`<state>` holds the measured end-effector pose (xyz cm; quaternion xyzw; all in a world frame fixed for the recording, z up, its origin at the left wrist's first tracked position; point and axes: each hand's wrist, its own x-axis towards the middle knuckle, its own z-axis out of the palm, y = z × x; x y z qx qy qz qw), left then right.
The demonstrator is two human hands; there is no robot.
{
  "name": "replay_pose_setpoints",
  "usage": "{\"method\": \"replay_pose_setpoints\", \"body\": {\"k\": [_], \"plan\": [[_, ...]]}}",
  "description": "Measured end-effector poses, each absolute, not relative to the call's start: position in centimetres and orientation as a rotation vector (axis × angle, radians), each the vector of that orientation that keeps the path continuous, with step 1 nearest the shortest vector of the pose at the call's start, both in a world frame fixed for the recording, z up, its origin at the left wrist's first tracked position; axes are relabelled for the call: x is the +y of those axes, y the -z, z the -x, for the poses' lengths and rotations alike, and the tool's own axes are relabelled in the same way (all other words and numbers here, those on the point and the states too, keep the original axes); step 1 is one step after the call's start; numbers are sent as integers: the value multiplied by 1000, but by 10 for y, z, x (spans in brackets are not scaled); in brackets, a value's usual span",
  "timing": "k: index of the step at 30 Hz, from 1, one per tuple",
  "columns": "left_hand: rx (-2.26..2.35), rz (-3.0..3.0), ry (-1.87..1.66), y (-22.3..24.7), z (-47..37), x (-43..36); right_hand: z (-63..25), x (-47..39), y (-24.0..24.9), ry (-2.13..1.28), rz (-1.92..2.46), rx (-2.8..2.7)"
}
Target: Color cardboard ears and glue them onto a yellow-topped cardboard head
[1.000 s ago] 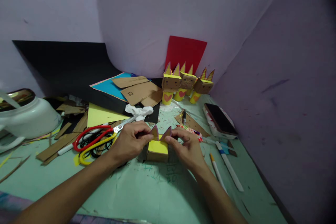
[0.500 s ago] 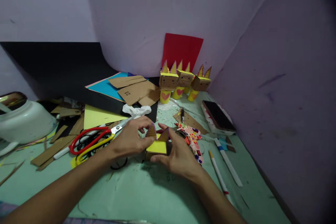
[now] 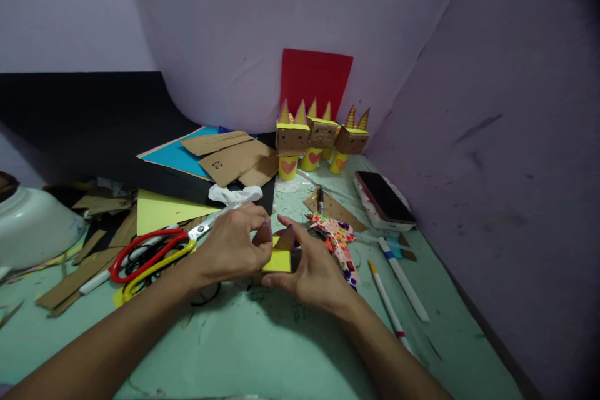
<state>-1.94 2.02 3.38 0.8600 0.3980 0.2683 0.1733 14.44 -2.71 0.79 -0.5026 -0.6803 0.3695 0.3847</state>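
Left hand point(image 3: 237, 247) pinches the left ear point(image 3: 264, 235), box point(image 3: 277, 261) sits lower centre of the frame, right hand point(image 3: 316, 272) grips its right side. Probably light, stiff cardboard; I'd hold the walls, not the left ear or right ear point(image 3: 285, 239) (they look bendy). Fingers hide the left ear's base and much of the front.

Scissors point(image 3: 199, 229): red and yellow handles, black cord point(image 3: 149, 256) showing through.
Pot point(image 3: 42, 225): white, left of the scissors.
Tissue point(image 3: 234, 195): just beyond the scissors' blades.
Yellow sheet point(image 3: 169, 212): just behind the scissors.
Blue sheet point(image 3: 180, 155): farther behind the scissors, partly under cardboard point(image 3: 237, 159).
Red sheet point(image 3: 315, 78): upright, well behind and right of the scissors.
Phone point(image 3: 385, 195): well right of the scissors.
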Motion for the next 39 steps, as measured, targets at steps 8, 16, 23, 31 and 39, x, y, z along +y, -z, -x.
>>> {"method": "replay_pose_setpoints", "body": {"k": [8, 16, 23, 31, 39], "plan": [[1222, -2307, -818, -31, 14, 15, -147, -26, -1, -954, 1260, -1725], [1071, -1743, -796, -37, 50, 36, -146, -22, -7, -1150, 1284, -1487], [1108, -1625, -786, -33, 37, 23, -145, -22, -7, -1078, 1305, -1568], [1175, -1700, -812, -38, 31, 16, -156, -18, -6, -815, 1232, -1577], [1113, -1884, -773, -46, 37, 13, -152, -20, -6, -657, 1220, -1544]]}}
